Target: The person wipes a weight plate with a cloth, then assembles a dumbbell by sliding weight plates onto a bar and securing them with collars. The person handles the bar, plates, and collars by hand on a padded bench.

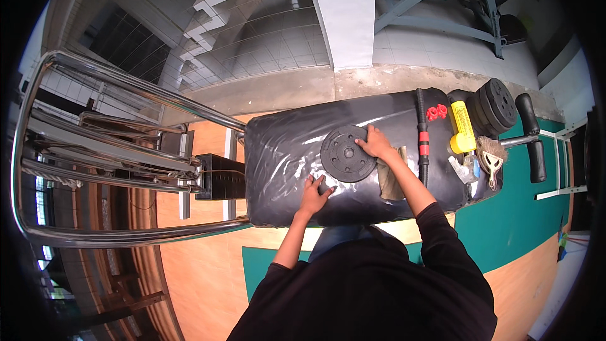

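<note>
Black sleeves reach up from the lower edge, both forearms angled forward over a padded bench [284, 145] wrapped in dark plastic. Left hand [312, 192] lies with fingers loosely spread, pressed on the wrap near the bench's front edge, grasping nothing. Just right of it, the right hand [377, 143] rests open, fingertips on the rim of a flat black weight plate [344, 154] lying mid-bench. Farther right sit a red-banded black bar [422, 142], a yellow bottle [463, 127] and stacked black plates [495, 106].
</note>
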Tool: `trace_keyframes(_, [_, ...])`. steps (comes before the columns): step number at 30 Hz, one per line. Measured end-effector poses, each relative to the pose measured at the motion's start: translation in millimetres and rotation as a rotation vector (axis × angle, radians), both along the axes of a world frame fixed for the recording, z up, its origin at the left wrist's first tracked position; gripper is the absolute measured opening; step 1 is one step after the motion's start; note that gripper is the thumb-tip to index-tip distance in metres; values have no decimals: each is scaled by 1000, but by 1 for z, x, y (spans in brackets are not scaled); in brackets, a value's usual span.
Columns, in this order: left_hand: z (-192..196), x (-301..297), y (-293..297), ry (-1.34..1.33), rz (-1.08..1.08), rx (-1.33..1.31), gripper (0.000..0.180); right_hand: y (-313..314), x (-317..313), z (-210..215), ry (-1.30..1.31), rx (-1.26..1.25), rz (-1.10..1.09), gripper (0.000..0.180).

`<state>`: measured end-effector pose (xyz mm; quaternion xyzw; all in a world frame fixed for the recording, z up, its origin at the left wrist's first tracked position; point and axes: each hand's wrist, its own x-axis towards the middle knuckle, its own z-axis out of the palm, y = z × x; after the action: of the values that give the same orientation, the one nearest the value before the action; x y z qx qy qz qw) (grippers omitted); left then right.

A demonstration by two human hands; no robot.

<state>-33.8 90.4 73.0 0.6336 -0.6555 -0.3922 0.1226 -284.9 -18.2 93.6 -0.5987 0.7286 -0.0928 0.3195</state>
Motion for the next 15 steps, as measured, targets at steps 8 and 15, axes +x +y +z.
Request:
trace_keyframes(8, [-32,-39,1,624,492,367,80,-5,16,-24,-15,-116,-191,79])
trace_keyframes(15, [-3,-54,-12,791,729,561,64,-36,-5,-34,-294,291,-133,89])
